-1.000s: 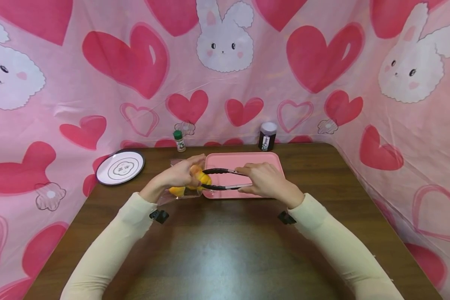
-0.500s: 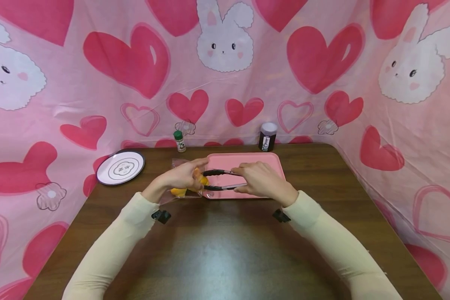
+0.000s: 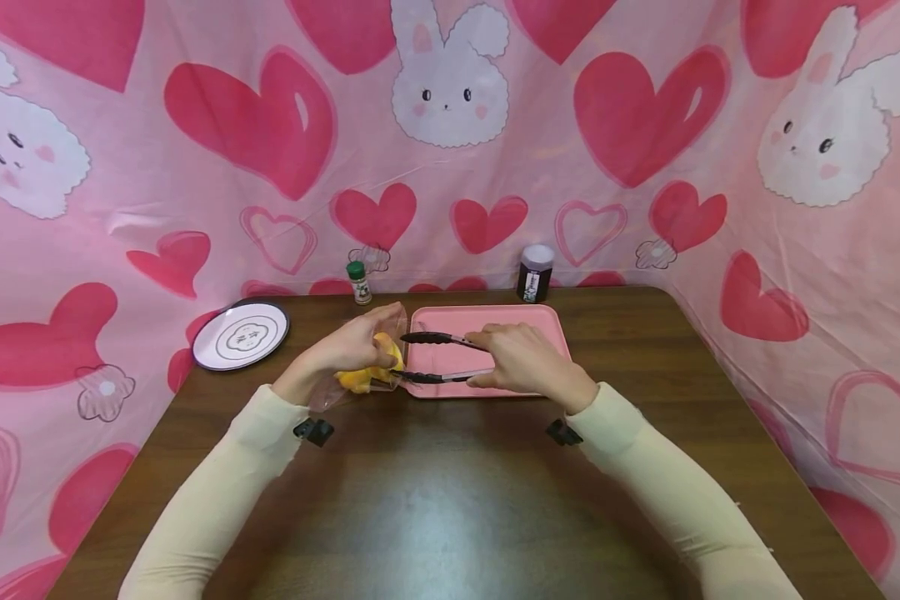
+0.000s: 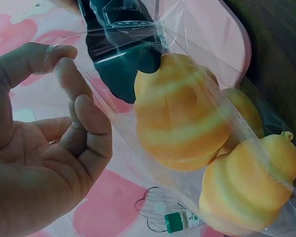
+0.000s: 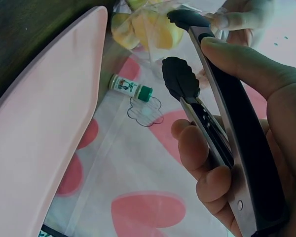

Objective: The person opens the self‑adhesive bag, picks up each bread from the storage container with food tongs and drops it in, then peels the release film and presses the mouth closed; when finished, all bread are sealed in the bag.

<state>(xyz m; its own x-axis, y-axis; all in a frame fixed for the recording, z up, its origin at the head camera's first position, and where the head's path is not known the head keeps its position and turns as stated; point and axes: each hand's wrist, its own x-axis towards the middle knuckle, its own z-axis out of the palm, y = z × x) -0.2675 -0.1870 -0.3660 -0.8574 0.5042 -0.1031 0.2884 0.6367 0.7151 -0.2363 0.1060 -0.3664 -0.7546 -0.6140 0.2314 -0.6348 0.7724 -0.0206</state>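
My left hand (image 3: pixel 348 343) pinches the rim of a clear plastic bag (image 4: pixel 256 131) between thumb and index finger. Inside the bag lie several yellow-orange, gourd-shaped pieces (image 4: pixel 185 116), one with a small stub at its end. My right hand (image 3: pixel 521 358) grips a pair of tongs (image 5: pixel 232 118), metal with black handles and black scalloped tips. The tong arms are spread, pointing left at the bag's mouth, and nothing shows between their tips in the right wrist view. In the left wrist view, one tip is by the nearest piece; whether it touches is unclear.
A pink tray (image 3: pixel 487 317) lies under the tongs. A white plate (image 3: pixel 240 337) with a dark rim is at the left. At the back stand a green-capped shaker (image 3: pixel 359 283) and a dark jar (image 3: pixel 536 273) with a pale lid, near the patterned cloth wall.
My left hand has drawn slightly left with the bag and its pieces. The tong tips have moved a little left and spread slightly wider at the bag's mouth.
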